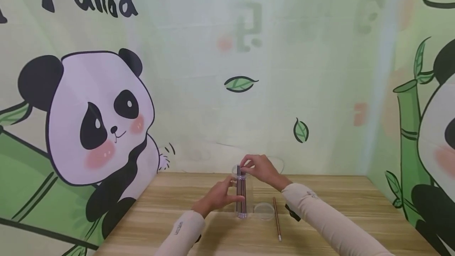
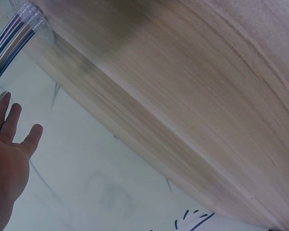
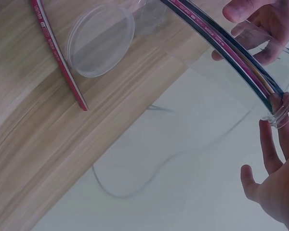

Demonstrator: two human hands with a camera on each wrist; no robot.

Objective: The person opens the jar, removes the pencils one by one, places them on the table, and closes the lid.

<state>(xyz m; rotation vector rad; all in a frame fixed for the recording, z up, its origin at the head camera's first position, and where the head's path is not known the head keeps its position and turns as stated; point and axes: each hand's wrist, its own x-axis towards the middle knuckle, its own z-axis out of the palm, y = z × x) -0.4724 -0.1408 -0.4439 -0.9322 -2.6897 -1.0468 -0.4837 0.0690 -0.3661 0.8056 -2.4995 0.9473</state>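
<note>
While your left hand (image 1: 217, 196) grips the clear jar (image 1: 249, 192), pencils (image 1: 241, 197) upright inside it, your right hand (image 1: 263, 168) pinches their tops at the rim; near the jar's base lies its round lid (image 1: 264, 211); just right, a loose pencil (image 1: 277, 220) shares the wooden table (image 1: 348, 196).

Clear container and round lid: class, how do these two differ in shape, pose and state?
The clear container is tall; the round lid is shallow. The container is upright, while the lid lies flat on the table. The left hand grips the container, which has pencils inside; the lid lies untouched. Both are see-through and have a round outline.
</note>
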